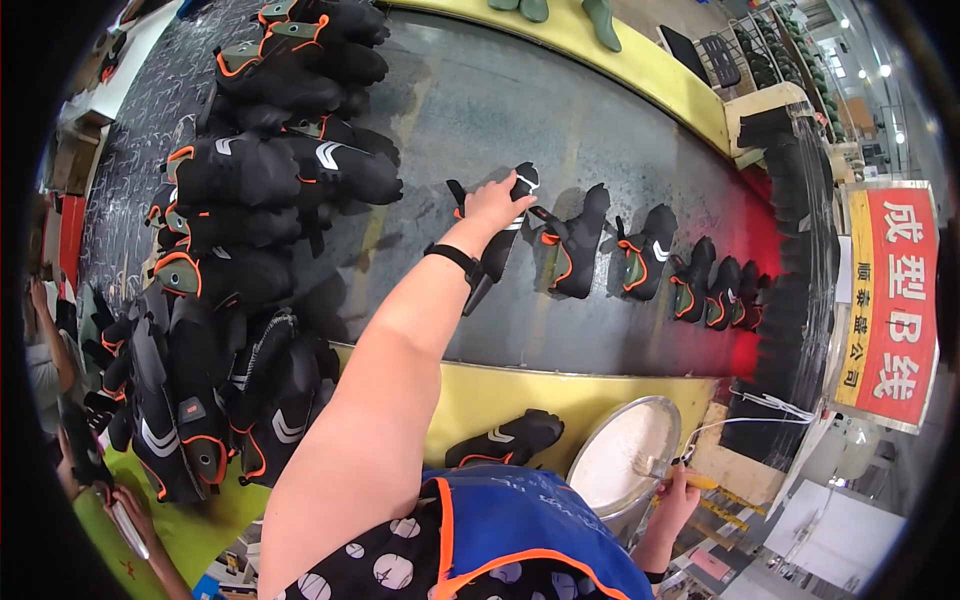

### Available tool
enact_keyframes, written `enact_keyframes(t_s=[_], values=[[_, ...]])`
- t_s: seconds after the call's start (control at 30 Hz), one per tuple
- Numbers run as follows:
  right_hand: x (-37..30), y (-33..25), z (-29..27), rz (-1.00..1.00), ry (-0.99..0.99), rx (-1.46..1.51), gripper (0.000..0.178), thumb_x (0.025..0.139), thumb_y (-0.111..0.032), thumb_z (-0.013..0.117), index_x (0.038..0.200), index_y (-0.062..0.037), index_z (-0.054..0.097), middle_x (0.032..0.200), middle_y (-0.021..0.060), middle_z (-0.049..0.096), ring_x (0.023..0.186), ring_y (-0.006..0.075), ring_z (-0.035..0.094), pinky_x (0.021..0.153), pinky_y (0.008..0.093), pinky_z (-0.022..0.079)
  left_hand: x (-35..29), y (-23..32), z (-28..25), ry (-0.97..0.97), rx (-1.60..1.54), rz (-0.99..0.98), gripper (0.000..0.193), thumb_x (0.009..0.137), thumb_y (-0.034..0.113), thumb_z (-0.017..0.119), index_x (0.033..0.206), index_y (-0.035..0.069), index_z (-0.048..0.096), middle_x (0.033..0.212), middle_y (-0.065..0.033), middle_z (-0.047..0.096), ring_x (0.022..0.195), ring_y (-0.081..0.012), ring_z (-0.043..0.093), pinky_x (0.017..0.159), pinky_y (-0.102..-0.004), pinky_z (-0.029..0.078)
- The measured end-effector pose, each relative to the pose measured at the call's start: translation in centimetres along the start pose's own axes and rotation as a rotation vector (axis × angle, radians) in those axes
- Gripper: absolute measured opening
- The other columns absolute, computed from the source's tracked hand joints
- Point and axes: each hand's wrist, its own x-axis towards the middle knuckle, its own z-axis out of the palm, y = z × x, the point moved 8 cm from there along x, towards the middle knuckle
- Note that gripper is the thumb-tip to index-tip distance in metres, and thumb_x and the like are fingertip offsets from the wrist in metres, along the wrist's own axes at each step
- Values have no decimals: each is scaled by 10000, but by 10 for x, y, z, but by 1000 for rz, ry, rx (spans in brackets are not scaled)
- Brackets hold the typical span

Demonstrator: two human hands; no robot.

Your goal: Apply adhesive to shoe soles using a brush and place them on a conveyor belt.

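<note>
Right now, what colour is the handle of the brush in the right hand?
The brush handle is yellow-orange; it shows best in the head view.

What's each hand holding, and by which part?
Right hand: a brush, by its yellowish handle. Left hand: on a black shoe upper, near its far end; can't tell if gripped.

Moderately bright indoor light covers the grey conveyor belt [480,100], where black shoes [578,240] cast soft shadows and lose detail. A red glow [746,355] tints its right end. Ceiling lamps [885,71] glare white at upper right; fisheye distortion bends straight edges outward.
</note>
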Motion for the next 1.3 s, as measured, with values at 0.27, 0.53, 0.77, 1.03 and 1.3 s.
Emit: enact_keyframes(t_s=[0.27,0.53,0.77,1.03,1.3], values=[[0,-5,12,-41,-24,18,195,999,-147,594,828,-77,533,679,-13,510,551,64,466,507,202,373,-15,14,6,203,60,-41,686,904,578,580,1495,264,427,1287,-121,607,1193,-319,569,1038,-522,361],[0,-2,4,-63,-2,25,179,996,-157,601,846,-73,552,688,-15,522,557,56,475,524,197,381,-34,27,1,501,55,88,483,912,419,645,1378,321,566,1149,-58,646,1053,-276,603,923,-451,407],[0,2,0,-71,-14,13,177,996,-160,603,853,-71,551,688,-14,519,560,60,471,530,199,382,-47,41,4,621,193,207,377,897,334,676,1270,379,645,1171,-40,632,1054,-269,591,910,-480,413],[-2,12,-8,-59,-10,35,174,988,-163,612,865,-63,541,696,-3,517,577,73,479,541,214,392,-138,73,46,453,402,820,553,843,143,594,1364,329,572,979,-69,573,938,-247,581,846,-394,469],[-3,19,0,-49,-48,102,153,979,-142,622,873,-59,549,726,1,539,578,70,487,538,217,408,-182,-5,155,-171,1046,405,803,902,155,563,1596,254,171,991,-89,579,851,-235,603,537,-374,511]])
